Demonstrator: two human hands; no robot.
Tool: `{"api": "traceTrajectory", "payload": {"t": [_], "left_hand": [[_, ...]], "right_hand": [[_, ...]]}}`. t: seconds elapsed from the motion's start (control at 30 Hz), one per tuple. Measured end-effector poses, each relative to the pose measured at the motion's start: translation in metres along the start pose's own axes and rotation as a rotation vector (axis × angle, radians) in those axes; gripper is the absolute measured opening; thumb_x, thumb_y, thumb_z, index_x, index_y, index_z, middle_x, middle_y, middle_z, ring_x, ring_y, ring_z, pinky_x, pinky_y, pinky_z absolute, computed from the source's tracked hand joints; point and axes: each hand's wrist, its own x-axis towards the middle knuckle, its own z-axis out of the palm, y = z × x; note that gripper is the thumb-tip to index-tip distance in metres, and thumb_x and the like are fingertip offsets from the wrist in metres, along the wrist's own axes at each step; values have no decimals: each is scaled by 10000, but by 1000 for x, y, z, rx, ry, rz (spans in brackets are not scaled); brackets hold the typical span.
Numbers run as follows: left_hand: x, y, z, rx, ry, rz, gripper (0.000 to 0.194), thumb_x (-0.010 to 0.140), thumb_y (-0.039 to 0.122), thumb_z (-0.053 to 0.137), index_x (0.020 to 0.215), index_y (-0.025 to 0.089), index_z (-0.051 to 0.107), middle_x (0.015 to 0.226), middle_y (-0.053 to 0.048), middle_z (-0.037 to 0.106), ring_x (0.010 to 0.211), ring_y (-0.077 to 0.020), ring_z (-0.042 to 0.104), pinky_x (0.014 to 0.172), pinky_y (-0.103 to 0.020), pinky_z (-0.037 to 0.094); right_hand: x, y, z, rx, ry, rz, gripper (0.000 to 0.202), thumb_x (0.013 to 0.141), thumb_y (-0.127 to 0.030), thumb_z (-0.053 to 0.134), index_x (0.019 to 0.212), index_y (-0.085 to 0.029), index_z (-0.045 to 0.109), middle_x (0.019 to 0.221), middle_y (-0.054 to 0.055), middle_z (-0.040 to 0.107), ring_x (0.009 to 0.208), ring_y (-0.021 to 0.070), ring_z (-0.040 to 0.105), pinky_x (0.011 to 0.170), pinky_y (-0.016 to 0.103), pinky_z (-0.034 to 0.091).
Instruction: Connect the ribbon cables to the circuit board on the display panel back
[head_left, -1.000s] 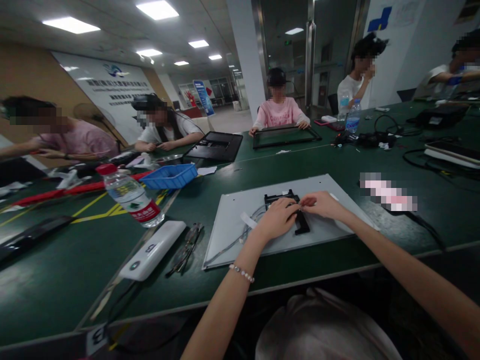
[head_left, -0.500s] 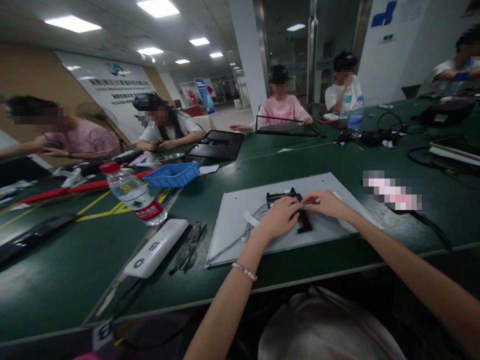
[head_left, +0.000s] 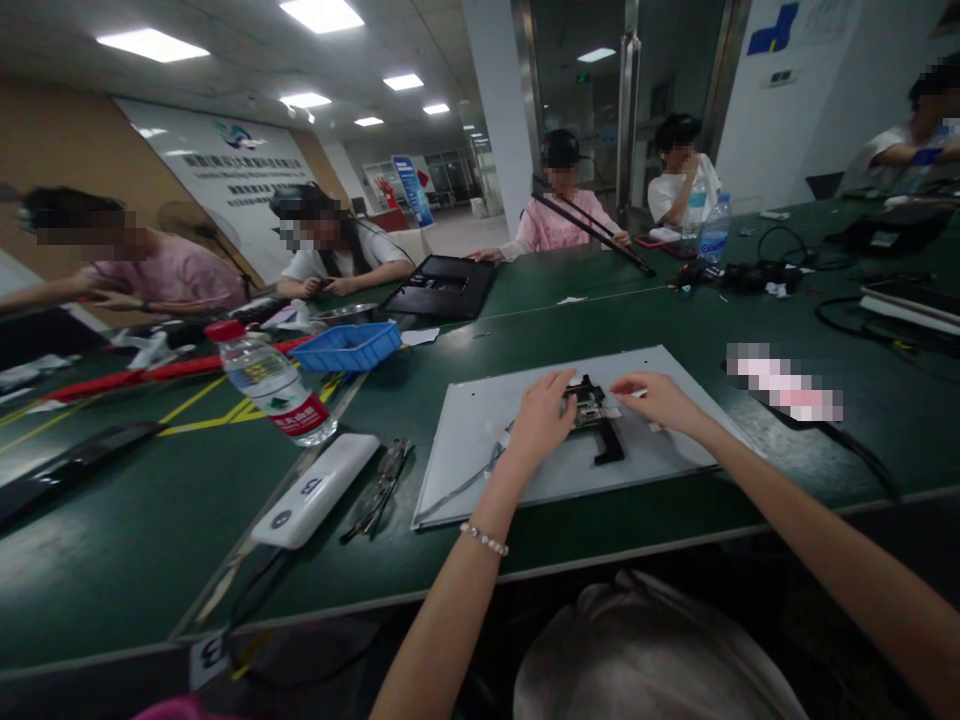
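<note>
A grey-white flat panel [head_left: 480, 420] lies on the green table in front of me. On it rests a black plastic frame [head_left: 611, 447] with a small green circuit board [head_left: 589, 412] set in it. My left hand [head_left: 541, 415] is wrapped over the frame's left side, its fingers curled and thumb near the board. My right hand [head_left: 656, 400] hovers just right of the board, thumb and forefinger pinched; whatever lies between them is too small to make out. A grey cable [head_left: 461, 490] runs from under my left hand toward the panel's lower left corner.
Left of the panel are glasses [head_left: 381, 490], a white power bank [head_left: 319, 490], a water bottle [head_left: 277, 385] and a blue tray [head_left: 349, 347]. A phone-like object [head_left: 784, 385] with a cable lies on the right. Several people sit around the table [head_left: 510, 335].
My left hand has shifted left and now curls at the frame's side, uncovering the circuit board. My right hand has drawn slightly right, away from it. A person across has tilted a thin black frame.
</note>
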Motion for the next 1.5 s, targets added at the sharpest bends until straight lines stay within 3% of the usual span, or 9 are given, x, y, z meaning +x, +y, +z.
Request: {"api": "traceTrajectory", "payload": {"t": [0.27,0.43,0.57,0.67,0.83,1.0,1.23,1.4,1.5], "left_hand": [[1,-36,-31,-82,314,-231,356,836,136,466,1190,164,492,1117,-86,572,1049,-192,549,953,-353,422],[-34,-77,-48,6,39,-459,378,804,243,546,1170,149,526,1099,-112,575,1053,-246,547,930,-395,432],[-57,-91,-46,-24,-69,-494,400,786,289,565,1164,161,535,1067,-91,595,998,-220,577,910,-353,442],[-58,-88,-44,-66,-80,-488,390,757,239,561,1140,168,551,994,-68,624,876,-190,607,836,-319,474],[-51,-80,-46,-101,-55,-502,340,726,144,498,1050,179,597,816,-25,651,757,-161,616,765,-282,489],[-52,-81,-48,-135,43,-503,270,742,158,479,968,174,626,816,-25,662,742,-153,625,754,-271,496],[-55,-86,-45,-165,88,-438,262,771,155,476,994,174,612,824,-15,660,739,-136,625,733,-252,499],[-57,-57,-52,35,222,-379,320,798,117,459,1102,162,547,1036,-73,620,895,-167,613,822,-292,483],[-62,-29,-54,185,160,-350,290,848,122,424,1109,179,536,1031,-80,623,956,-196,600,872,-316,454]], "right_hand": [[-2,-5,-5,-7,14,18,194,788,-193,580,952,-181,682,970,64,689,868,174,633,768,316,500],[-6,-30,0,-21,6,-52,211,813,-191,546,984,-192,669,1010,59,668,892,174,619,730,294,495],[-8,-64,16,-51,-102,-209,227,831,-177,533,1022,-194,655,1050,63,652,944,183,601,810,323,478],[-4,-85,32,-141,-236,-387,282,814,-131,548,1077,-183,635,1087,78,640,1031,205,569,908,365,433],[10,-104,61,-395,-347,-581,297,775,-80,590,1058,-158,634,1111,105,621,1064,230,546,904,365,420],[18,-112,83,-582,-352,-689,159,858,-109,522,950,-131,651,1010,105,643,992,212,572,864,352,421],[10,-109,88,-637,-275,-728,131,888,-125,509,915,-121,638,950,97,651,927,209,581,846,358,418],[6,-107,92,-643,-256,-677,134,895,-120,497,905,-115,630,940,109,650,919,208,584,877,373,404],[6,-108,93,-647,-254,-663,134,886,-110,501,907,-110,633,928,112,652,900,208,590,868,356,411]]}}
